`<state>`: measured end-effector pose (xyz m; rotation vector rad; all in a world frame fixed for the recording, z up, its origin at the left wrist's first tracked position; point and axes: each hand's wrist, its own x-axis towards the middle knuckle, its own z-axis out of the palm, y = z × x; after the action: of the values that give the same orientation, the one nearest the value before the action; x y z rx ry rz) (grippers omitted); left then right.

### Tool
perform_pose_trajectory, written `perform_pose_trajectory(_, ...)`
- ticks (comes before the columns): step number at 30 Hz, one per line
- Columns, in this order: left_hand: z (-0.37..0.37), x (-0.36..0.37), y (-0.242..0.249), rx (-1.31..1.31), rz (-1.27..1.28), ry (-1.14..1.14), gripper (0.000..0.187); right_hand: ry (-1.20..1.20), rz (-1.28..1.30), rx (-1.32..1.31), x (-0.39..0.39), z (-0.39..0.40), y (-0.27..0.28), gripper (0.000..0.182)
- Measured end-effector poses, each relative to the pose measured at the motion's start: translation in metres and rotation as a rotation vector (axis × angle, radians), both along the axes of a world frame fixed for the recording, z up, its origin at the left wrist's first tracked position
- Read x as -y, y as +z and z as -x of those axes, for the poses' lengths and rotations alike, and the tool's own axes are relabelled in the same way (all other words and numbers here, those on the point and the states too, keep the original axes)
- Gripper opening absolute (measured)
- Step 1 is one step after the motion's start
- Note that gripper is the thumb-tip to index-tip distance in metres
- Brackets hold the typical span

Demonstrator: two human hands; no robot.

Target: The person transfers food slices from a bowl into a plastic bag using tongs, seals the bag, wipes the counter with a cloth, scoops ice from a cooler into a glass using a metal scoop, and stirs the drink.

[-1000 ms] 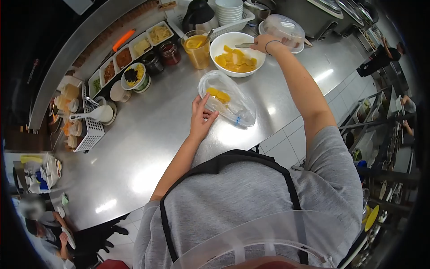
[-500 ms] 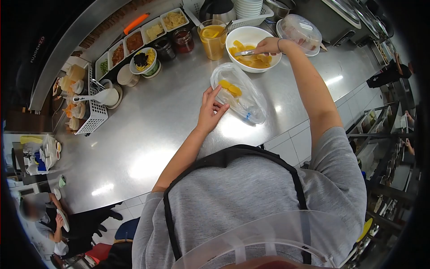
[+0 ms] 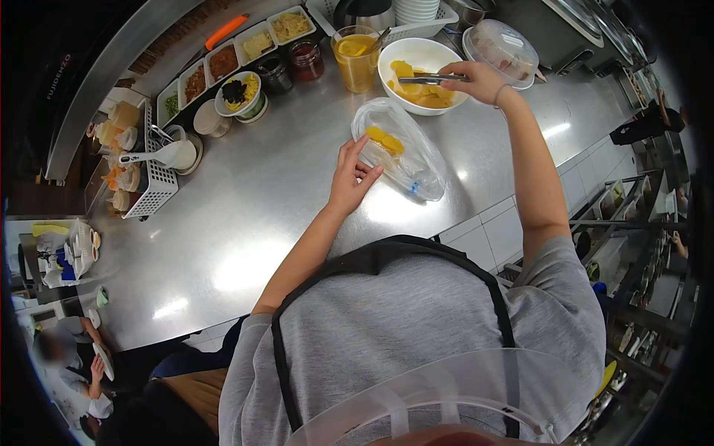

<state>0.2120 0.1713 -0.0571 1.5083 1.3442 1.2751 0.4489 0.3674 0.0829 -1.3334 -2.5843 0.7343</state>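
Note:
My right hand [image 3: 481,80] is wrapped round metal tongs [image 3: 431,78], whose tips reach over yellow slices [image 3: 420,94] in a white bowl [image 3: 384,61]. Below the bowl lies a clear plastic bag [image 3: 416,152] on the steel counter [image 3: 297,175]. A few yellow slices [image 3: 385,141] rest in the bag, toward its upper left end, and a small blue mark shows near its lower end. At the bag's left edge is my left hand [image 3: 352,178], index fingertip and thumb at the plastic, fingers apart.
A jug of orange drink [image 3: 355,63] stands left of the bowl, a clear-covered dish [image 3: 502,52] right of it. Along the back are topping trays [image 3: 223,63], jars [image 3: 305,62] and a noodle bowl [image 3: 238,95]. A person [image 3: 82,364] holds a plate at lower left.
My right hand has shifted right and turned, bringing the tongs into side view above the slices. The left hand stays by the bag. Someone's dark and brown clothing now shows at lower left.

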Motion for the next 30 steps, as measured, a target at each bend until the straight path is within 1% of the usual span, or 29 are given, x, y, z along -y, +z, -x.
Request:
perform_pose_trajectory(1, 0.0, 0.0, 0.0, 0.0, 0.001, -0.002, 0.062, -0.001, 0.001, 0.0, 0.009, -0.002, 0.004, 0.037)
perform_pose_trajectory(3, 0.0, 0.0, 0.0, -0.001, 0.004, -0.006, 0.063, 0.165, 0.039, -0.101, 0.027, -0.004, 0.008, 0.037)
perform_pose_trajectory(4, 0.0, 0.001, 0.001, 0.005, -0.004, -0.009, 0.063, 0.162, 0.041, -0.101, 0.039, -0.002, 0.009, 0.037)
perform_pose_trajectory(6, -0.001, 0.0, 0.001, 0.012, -0.014, -0.013, 0.064, 0.297, -0.016, 0.124, 0.063, 0.011, 0.011, 0.036)
perform_pose_trajectory(7, -0.001, 0.0, -0.001, 0.035, -0.008, -0.015, 0.064, 0.266, -0.048, 0.224, 0.075, 0.016, 0.012, 0.035)
perform_pose_trajectory(8, -0.001, 0.0, -0.002, 0.057, 0.0, -0.015, 0.064, 0.265, -0.047, 0.223, 0.076, 0.016, 0.013, 0.035)
perform_pose_trajectory(10, 0.0, 0.0, -0.004, 0.043, 0.005, -0.013, 0.063, 0.26, 0.028, 0.037, 0.073, 0.014, 0.018, 0.035)
perform_pose_trajectory(12, 0.001, -0.001, -0.004, 0.029, 0.007, -0.009, 0.063, 0.253, 0.05, 0.025, 0.055, 0.003, 0.031, 0.036)
perform_pose_trajectory(14, 0.001, -0.001, -0.004, 0.007, -0.004, -0.009, 0.063, 0.057, -0.155, 0.274, 0.036, -0.005, 0.04, 0.039)
perform_pose_trajectory(15, 0.001, 0.0, -0.005, 0.007, -0.004, -0.011, 0.063, 0.056, -0.155, 0.275, 0.024, -0.006, 0.039, 0.039)
perform_pose_trajectory(17, 0.001, -0.001, -0.004, 0.004, -0.009, -0.016, 0.063, -0.033, -0.173, 0.631, 0.002, -0.007, 0.032, 0.042)
perform_pose_trajectory(18, 0.001, -0.001, -0.003, 0.005, -0.011, -0.017, 0.063, -0.034, -0.175, 0.632, -0.006, -0.006, 0.024, 0.042)
perform_pose_trajectory(20, 0.001, 0.001, 0.0, -0.025, -0.013, -0.011, 0.064, 0.054, -0.261, 0.739, -0.014, -0.003, 0.003, 0.043)
perform_pose_trajectory(23, 0.001, 0.0, 0.0, -0.029, -0.019, -0.005, 0.065, 0.061, -0.338, 0.745, -0.009, 0.012, -0.004, 0.041)
perform_pose_trajectory(27, 0.002, 0.0, 0.0, -0.033, -0.01, -0.001, 0.065, 0.007, -0.31, 0.704, -0.023, 0.015, -0.015, 0.034)
perform_pose_trajectory(29, 0.001, -0.001, -0.002, -0.019, -0.011, 0.0, 0.065, 0.108, -0.366, 0.693, -0.028, 0.01, -0.017, 0.033)
perform_pose_trajectory(30, 0.001, -0.001, -0.002, -0.018, -0.01, 0.0, 0.065, 0.108, -0.365, 0.694, -0.029, 0.007, -0.018, 0.033)
